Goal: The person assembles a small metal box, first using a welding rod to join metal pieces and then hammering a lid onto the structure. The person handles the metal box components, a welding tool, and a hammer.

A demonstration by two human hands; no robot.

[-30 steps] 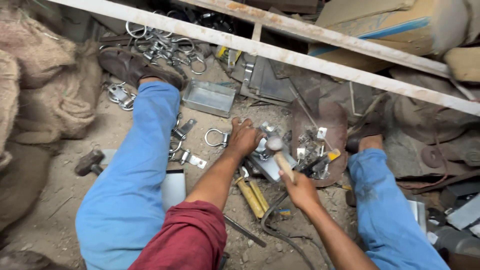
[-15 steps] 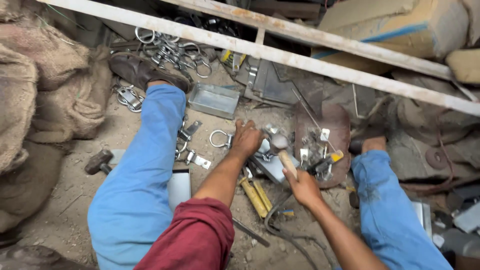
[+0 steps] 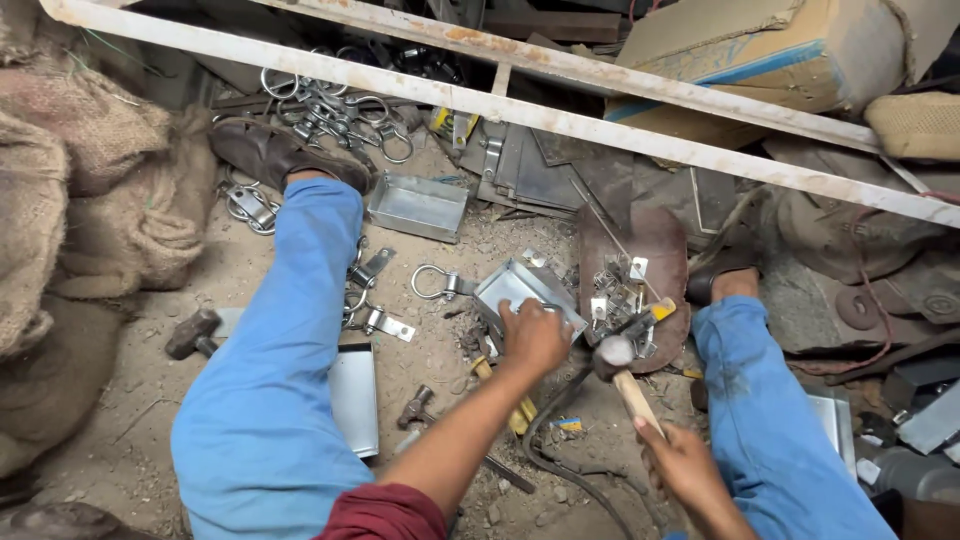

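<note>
Nearest, the right hand [image 3: 683, 466] wraps its fingers around a wooden-handled hammer [image 3: 626, 378]. Just beyond, the left hand [image 3: 533, 335] grips a tilted metal tray [image 3: 520, 291], fingers curled over its edge. Farther off from that tray lies another flat metal tray [image 3: 417, 207].

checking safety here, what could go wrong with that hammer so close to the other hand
The left hand presses on the small metal tray right beside the hammer head, so a glancing blow might hit fingers. The right hand has its grip low on the handle, so aim may wander. Loose metal clips nearby could fly.
</note>
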